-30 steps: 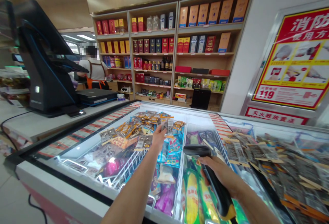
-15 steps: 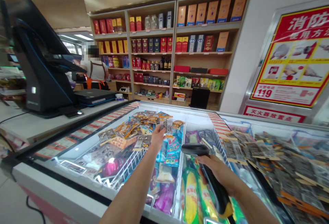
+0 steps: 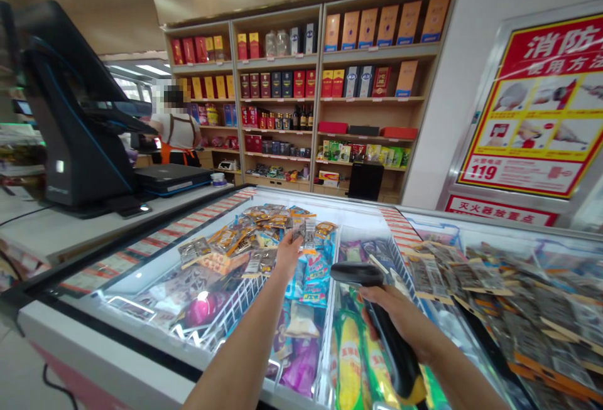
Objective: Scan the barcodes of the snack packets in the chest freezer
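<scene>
My left hand (image 3: 289,250) is closed on the edge of a small clear snack packet (image 3: 305,229) with a brown header, held over the freezer's contents. In my right hand (image 3: 396,311) is a black barcode scanner (image 3: 393,350), its head (image 3: 357,274) pointing left toward the packet. Beyond and left of my left hand lies a heap of similar packets (image 3: 230,239). Blue ice-cream packs (image 3: 315,278) sit below the held packet, and yellow corn-shaped packs (image 3: 349,353) lie under the scanner.
On the left, a black checkout terminal (image 3: 75,127) stands on a counter (image 3: 28,228). More snack packets (image 3: 532,309) cover the freezer's right side. White wire baskets (image 3: 235,306) divide the inside. A person (image 3: 176,127) in an apron stands behind, near shelves (image 3: 277,101) of boxes.
Both hands keep their hold and nearly the same place. The view shifts very slightly, and the person in the back has turned a little.
</scene>
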`<action>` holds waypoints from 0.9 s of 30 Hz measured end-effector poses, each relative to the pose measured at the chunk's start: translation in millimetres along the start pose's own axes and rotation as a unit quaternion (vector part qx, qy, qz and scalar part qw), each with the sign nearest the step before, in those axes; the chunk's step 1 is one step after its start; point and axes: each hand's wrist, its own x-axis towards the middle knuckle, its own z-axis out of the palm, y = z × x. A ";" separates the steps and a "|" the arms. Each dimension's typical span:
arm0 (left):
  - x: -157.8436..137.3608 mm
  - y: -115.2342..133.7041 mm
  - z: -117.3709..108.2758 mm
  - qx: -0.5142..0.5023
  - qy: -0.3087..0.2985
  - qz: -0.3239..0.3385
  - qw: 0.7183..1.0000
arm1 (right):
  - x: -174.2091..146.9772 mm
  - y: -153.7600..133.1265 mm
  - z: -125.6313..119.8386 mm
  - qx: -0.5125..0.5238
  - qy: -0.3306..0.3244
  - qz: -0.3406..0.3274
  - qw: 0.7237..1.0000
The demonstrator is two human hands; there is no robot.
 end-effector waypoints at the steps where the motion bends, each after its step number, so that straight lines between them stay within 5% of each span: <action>1: -0.5 0.5 0.1 0.000 0.003 0.000 1.000 | -0.2 0.6 -0.1 0.002 -0.003 -0.005 1.000; 27: 0.0 0.2 -1.6 -0.013 -0.018 -0.001 1.000 | -3.9 -4.8 -0.1 -0.007 -0.004 0.001 1.000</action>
